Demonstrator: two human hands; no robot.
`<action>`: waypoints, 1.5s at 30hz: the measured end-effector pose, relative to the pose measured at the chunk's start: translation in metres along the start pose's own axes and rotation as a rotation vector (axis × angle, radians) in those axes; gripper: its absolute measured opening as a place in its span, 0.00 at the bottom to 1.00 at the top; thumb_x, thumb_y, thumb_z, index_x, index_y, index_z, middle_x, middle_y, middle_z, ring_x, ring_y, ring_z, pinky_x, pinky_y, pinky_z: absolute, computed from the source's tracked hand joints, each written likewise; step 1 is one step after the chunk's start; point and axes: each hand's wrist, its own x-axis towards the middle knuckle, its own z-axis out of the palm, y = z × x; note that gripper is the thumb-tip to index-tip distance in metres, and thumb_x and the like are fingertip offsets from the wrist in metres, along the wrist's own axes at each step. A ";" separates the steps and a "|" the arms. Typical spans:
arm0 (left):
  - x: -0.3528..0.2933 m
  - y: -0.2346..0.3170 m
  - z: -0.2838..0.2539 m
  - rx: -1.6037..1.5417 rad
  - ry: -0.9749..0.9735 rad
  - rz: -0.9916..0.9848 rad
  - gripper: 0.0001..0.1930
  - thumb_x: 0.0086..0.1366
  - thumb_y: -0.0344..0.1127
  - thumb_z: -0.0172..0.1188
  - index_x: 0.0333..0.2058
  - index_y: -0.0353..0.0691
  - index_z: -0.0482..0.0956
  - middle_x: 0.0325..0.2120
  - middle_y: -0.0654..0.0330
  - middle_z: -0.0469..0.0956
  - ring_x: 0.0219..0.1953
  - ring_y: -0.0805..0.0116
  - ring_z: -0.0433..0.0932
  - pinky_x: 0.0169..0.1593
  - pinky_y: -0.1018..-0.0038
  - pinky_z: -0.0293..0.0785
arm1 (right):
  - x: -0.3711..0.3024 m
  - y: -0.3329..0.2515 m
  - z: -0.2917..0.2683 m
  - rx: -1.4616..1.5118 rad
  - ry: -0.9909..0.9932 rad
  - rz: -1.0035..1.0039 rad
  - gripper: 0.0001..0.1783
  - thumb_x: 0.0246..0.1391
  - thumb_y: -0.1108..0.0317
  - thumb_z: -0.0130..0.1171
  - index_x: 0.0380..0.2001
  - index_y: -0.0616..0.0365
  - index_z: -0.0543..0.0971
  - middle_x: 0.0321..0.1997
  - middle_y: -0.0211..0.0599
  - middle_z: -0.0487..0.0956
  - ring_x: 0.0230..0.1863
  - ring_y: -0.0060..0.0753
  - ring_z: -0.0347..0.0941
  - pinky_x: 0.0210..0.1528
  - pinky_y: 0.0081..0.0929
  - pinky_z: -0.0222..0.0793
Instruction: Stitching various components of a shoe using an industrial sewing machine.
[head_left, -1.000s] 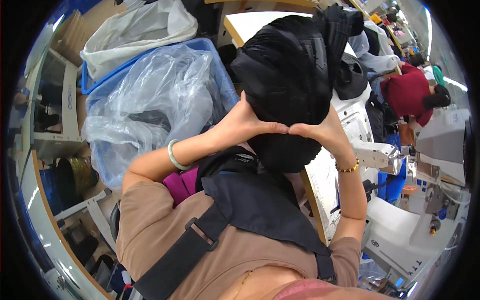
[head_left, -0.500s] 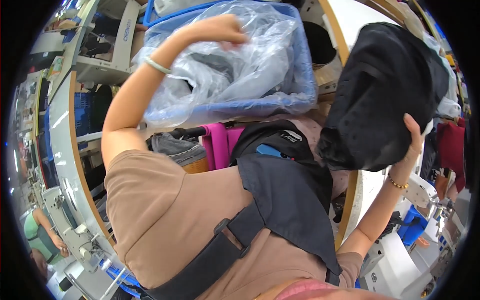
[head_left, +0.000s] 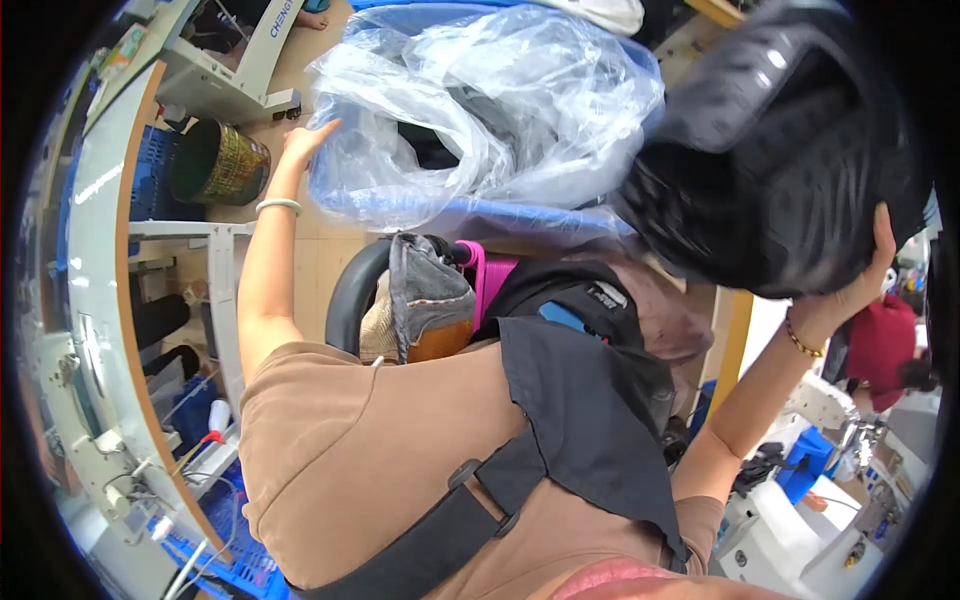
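Note:
A large bundle of black fabric point(head_left: 760, 190) is lifted at the upper right, its far part smeared by motion. My right hand point(head_left: 850, 290), with a beaded bracelet at the wrist, is closed on its near right edge, thumb up along the side. Out to the left, my left hand point(head_left: 312, 140) has fingers stretched toward the left end of a blue bin point(head_left: 480, 215). Its fingertips overlap the clear plastic bag point(head_left: 390, 75) lining that bin; whether they touch it I cannot tell. Dark cloth point(head_left: 430, 148) shows inside the bag.
A patterned round waste bin point(head_left: 225, 165) stands left of the blue bin. Close by my body are a grey and brown cloth piece point(head_left: 430, 300), a pink frame point(head_left: 483, 285) and a black bag point(head_left: 560, 290). Long worktable edges run along the left point(head_left: 130, 190) and right point(head_left: 740, 330).
My left arm has swung out left, its bent wrist lowering from above the bag to the bin's left end. The black fabric bundle has moved up and right in my right hand. The view has shifted.

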 end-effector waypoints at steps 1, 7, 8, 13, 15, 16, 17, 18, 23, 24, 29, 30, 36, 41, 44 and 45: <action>0.007 -0.009 0.001 -0.036 0.004 -0.011 0.41 0.44 0.65 0.62 0.47 0.33 0.74 0.50 0.32 0.65 0.50 0.49 0.72 0.48 0.64 0.71 | 0.003 0.013 0.013 -0.048 -0.124 -0.129 0.15 0.51 0.69 0.53 0.41 0.66 0.77 0.47 0.44 0.76 0.49 0.35 0.71 0.56 0.30 0.64; -0.029 0.024 0.010 0.087 0.757 0.788 0.13 0.60 0.42 0.54 0.34 0.38 0.78 0.32 0.47 0.76 0.33 0.44 0.74 0.37 0.59 0.71 | 0.005 0.089 0.126 -0.393 -0.850 -1.420 0.14 0.53 0.76 0.50 0.42 0.72 0.74 0.47 0.50 0.75 0.48 0.40 0.73 0.55 0.32 0.68; -0.034 0.032 -0.001 0.058 0.813 0.762 0.12 0.57 0.38 0.55 0.38 0.40 0.77 0.32 0.52 0.78 0.30 0.54 0.76 0.35 0.62 0.71 | 0.014 0.092 0.131 -0.376 -0.878 -1.431 0.14 0.53 0.76 0.50 0.42 0.72 0.74 0.47 0.50 0.75 0.48 0.40 0.73 0.55 0.32 0.68; -0.068 0.102 -0.043 -1.127 -0.073 0.410 0.12 0.59 0.36 0.55 0.40 0.35 0.77 0.33 0.63 0.79 0.31 0.74 0.77 0.33 0.74 0.73 | -0.099 0.197 0.196 -0.261 -1.157 -0.325 0.28 0.51 0.54 0.56 0.46 0.69 0.73 0.47 0.38 0.77 0.47 0.22 0.73 0.53 0.15 0.62; -0.049 0.084 -0.063 -1.207 -0.359 0.485 0.13 0.61 0.38 0.55 0.38 0.34 0.77 0.31 0.62 0.80 0.29 0.71 0.78 0.32 0.76 0.75 | -0.115 0.250 0.185 -0.443 -1.096 -0.550 0.49 0.36 0.64 0.69 0.58 0.74 0.53 0.48 0.55 0.71 0.44 0.48 0.72 0.44 0.33 0.69; -0.041 0.068 -0.064 -1.278 -0.239 0.340 0.13 0.60 0.38 0.55 0.37 0.35 0.77 0.30 0.62 0.80 0.27 0.70 0.78 0.31 0.75 0.75 | -0.128 0.264 0.172 -0.497 -1.208 -0.514 0.52 0.34 0.64 0.67 0.60 0.74 0.50 0.54 0.59 0.65 0.49 0.52 0.66 0.52 0.36 0.64; -0.032 0.056 -0.068 -1.333 -0.125 0.200 0.12 0.60 0.38 0.55 0.37 0.36 0.77 0.29 0.61 0.80 0.26 0.70 0.78 0.30 0.75 0.76 | -0.137 0.280 0.156 -0.568 -1.181 -0.848 0.54 0.34 0.63 0.66 0.61 0.73 0.48 0.51 0.59 0.66 0.46 0.53 0.65 0.54 0.37 0.61; -0.019 0.015 -0.087 -1.319 -0.451 0.210 0.12 0.61 0.39 0.54 0.37 0.37 0.78 0.28 0.62 0.79 0.27 0.71 0.78 0.30 0.76 0.76 | -0.155 0.294 0.133 -0.681 -1.395 -0.678 0.53 0.36 0.61 0.65 0.61 0.71 0.48 0.47 0.59 0.68 0.44 0.53 0.66 0.54 0.37 0.61; -0.067 0.074 -0.071 -0.967 -0.325 0.405 0.12 0.60 0.38 0.55 0.39 0.42 0.81 0.18 0.73 0.71 0.17 0.84 0.63 0.20 0.85 0.58 | -0.105 0.337 0.077 -1.172 -1.568 -0.650 0.51 0.36 0.62 0.66 0.62 0.64 0.51 0.27 0.44 0.73 0.28 0.44 0.70 0.39 0.33 0.67; -0.056 0.056 -0.073 -0.886 -0.134 0.455 0.12 0.59 0.37 0.55 0.39 0.43 0.81 0.18 0.76 0.68 0.17 0.85 0.60 0.21 0.85 0.56 | -0.115 0.331 0.079 -1.140 -1.584 -0.635 0.51 0.36 0.62 0.66 0.62 0.64 0.51 0.27 0.44 0.73 0.28 0.44 0.70 0.39 0.33 0.67; -0.011 0.059 -0.125 -0.300 0.445 0.868 0.27 0.50 0.36 0.59 0.51 0.40 0.71 0.36 0.60 0.74 0.38 0.70 0.71 0.41 0.76 0.66 | -0.128 0.331 0.041 -0.951 -1.481 -1.096 0.45 0.39 0.65 0.61 0.63 0.57 0.55 0.33 0.50 0.73 0.30 0.45 0.71 0.44 0.35 0.67; -0.008 0.089 -0.112 0.116 0.739 1.198 0.32 0.49 0.38 0.60 0.55 0.40 0.66 0.44 0.54 0.73 0.47 0.63 0.71 0.50 0.71 0.66 | -0.124 0.326 0.036 -1.000 -1.460 -1.134 0.42 0.39 0.69 0.55 0.62 0.55 0.57 0.36 0.53 0.73 0.33 0.46 0.71 0.47 0.35 0.66; 0.056 0.119 -0.028 0.160 0.020 1.451 0.18 0.63 0.45 0.51 0.49 0.46 0.68 0.40 0.50 0.74 0.49 0.55 0.69 0.51 0.61 0.65 | -0.129 0.307 0.049 -1.076 -1.654 -0.844 0.40 0.41 0.71 0.50 0.63 0.54 0.56 0.30 0.48 0.71 0.33 0.45 0.69 0.45 0.35 0.66; 0.009 0.210 -0.040 0.574 0.272 1.405 0.13 0.65 0.47 0.46 0.36 0.44 0.71 0.25 0.51 0.76 0.31 0.49 0.75 0.32 0.61 0.72 | -0.132 0.323 0.035 -0.940 -1.491 -1.128 0.35 0.47 0.72 0.44 0.63 0.50 0.58 0.23 0.43 0.69 0.24 0.40 0.66 0.38 0.29 0.65; -0.084 0.302 -0.060 0.700 0.506 1.831 0.15 0.64 0.49 0.48 0.29 0.43 0.69 0.21 0.56 0.72 0.21 0.53 0.74 0.21 0.65 0.68 | -0.129 0.306 0.042 -1.017 -1.455 -1.279 0.33 0.46 0.71 0.46 0.60 0.53 0.61 0.17 0.37 0.68 0.19 0.30 0.64 0.30 0.27 0.63; -0.124 0.328 -0.061 0.725 0.548 1.933 0.15 0.63 0.50 0.49 0.29 0.44 0.69 0.20 0.58 0.72 0.20 0.56 0.74 0.20 0.68 0.67 | -0.130 0.304 0.043 -1.030 -1.430 -1.257 0.33 0.46 0.71 0.46 0.60 0.53 0.61 0.17 0.37 0.68 0.19 0.30 0.64 0.30 0.27 0.63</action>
